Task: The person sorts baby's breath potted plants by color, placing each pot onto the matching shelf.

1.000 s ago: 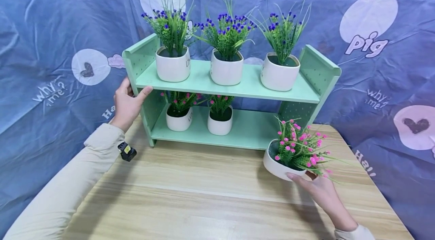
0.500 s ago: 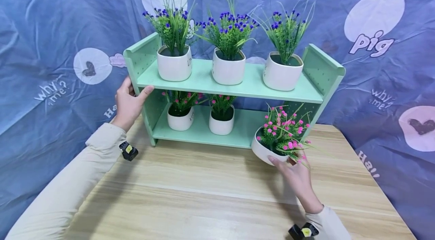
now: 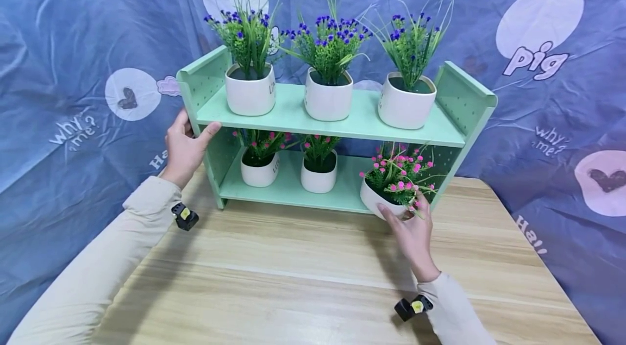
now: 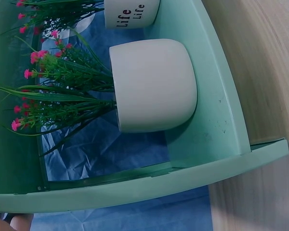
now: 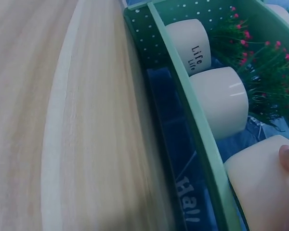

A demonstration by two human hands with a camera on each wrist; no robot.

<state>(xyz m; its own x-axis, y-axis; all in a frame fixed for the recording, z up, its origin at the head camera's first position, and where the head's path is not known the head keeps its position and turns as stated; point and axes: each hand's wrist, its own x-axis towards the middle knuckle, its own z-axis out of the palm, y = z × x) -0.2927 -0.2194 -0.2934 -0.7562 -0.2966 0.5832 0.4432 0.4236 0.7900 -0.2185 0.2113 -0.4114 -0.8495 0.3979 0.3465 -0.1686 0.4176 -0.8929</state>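
Note:
My right hand (image 3: pixel 413 231) grips a white flowerpot (image 3: pixel 379 201) of pink artificial flowers, tilted at the front edge of the lower shelf on the right. In the right wrist view its thumb presses on the white wall of the held flowerpot (image 5: pixel 262 185). My left hand (image 3: pixel 186 146) holds the left side panel of the green two-tier shelf (image 3: pixel 293 201), thumb on the front, other fingers partly hidden behind. Two pink-flowered pots stand on the lower tier, one at the left (image 3: pixel 259 174) and the other near the middle (image 3: pixel 319 179).
Along the upper tier stand three white pots with purple flowers: left pot (image 3: pixel 250 96), middle pot (image 3: pixel 329 100), right pot (image 3: pixel 407 107). The shelf stands on a wooden table (image 3: pixel 274 280), with a blue patterned cloth (image 3: pixel 73 24) behind. Each wrist carries a small black camera.
My right hand has carried the pink-flowered pot leftward and away from me, from the table's right front to the lower shelf's edge. The left hand keeps its hold on the side panel.

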